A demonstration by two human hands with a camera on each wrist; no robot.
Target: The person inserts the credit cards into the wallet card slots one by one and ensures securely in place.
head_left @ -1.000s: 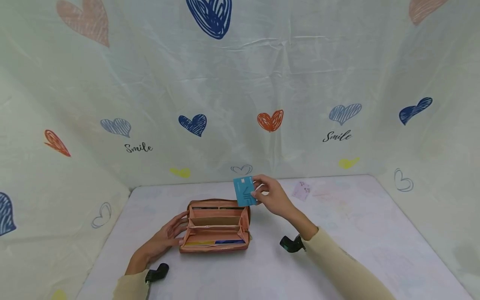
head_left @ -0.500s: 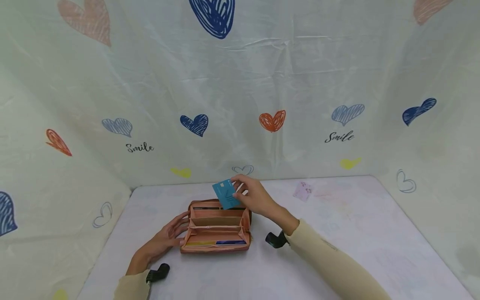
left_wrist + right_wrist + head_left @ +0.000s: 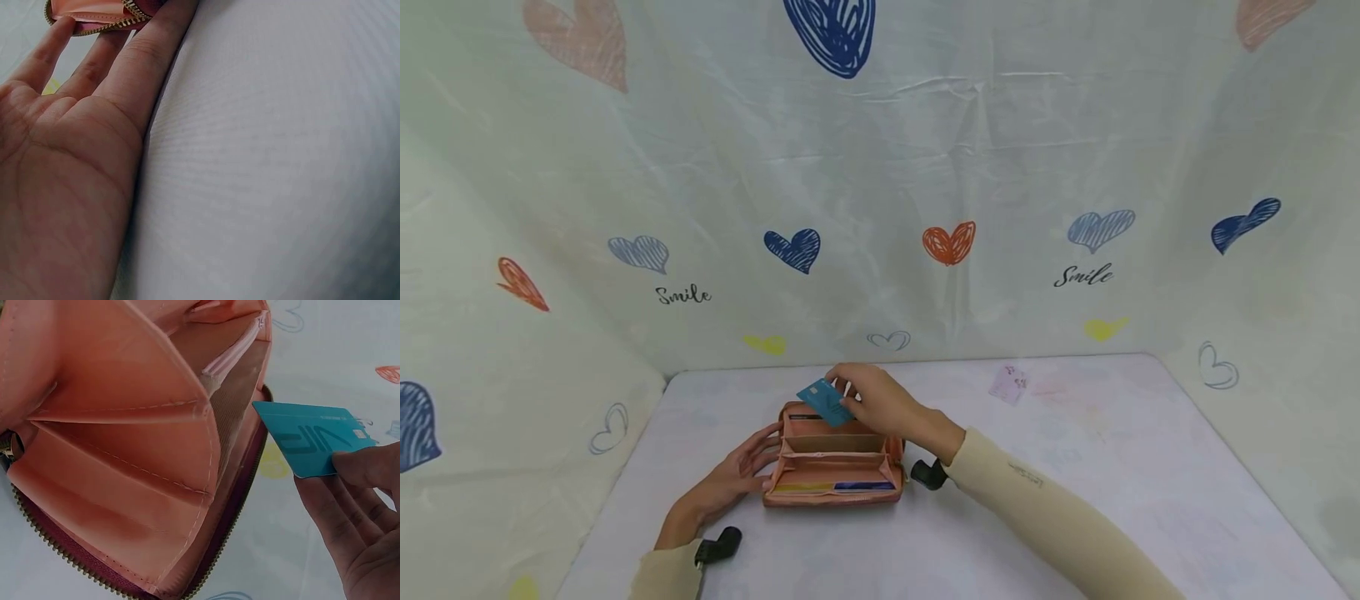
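Observation:
A pink zip-around wallet (image 3: pixel 832 501) lies unzipped and spread on the table, its pleated compartments facing up. My left hand (image 3: pixel 726 479) stays along its left side; in the left wrist view the fingers (image 3: pixel 115 81) look straight and touch the zipped edge. Between thumb and fingers my right hand (image 3: pixel 880 404) pinches a blue bank card (image 3: pixel 822 401) by one end. That card is tilted over the wallet's far side, near its card slots. In the right wrist view the card (image 3: pixel 312 434) appears apart from the wallet's pink lining (image 3: pixel 125 456).
A yellow card (image 3: pixel 802 487) and a dark blue card (image 3: pixel 862 485) sit in the wallet's near pocket. Toward the back right of the table (image 3: pixel 1037 467) is a small pink patterned square (image 3: pixel 1009 384). A white curtain with hearts hangs behind.
My right hand has moved left and slightly down with the blue bank card, which has tilted from nearly upright to slanting over the wallet's far edge. My left hand has stayed in place.

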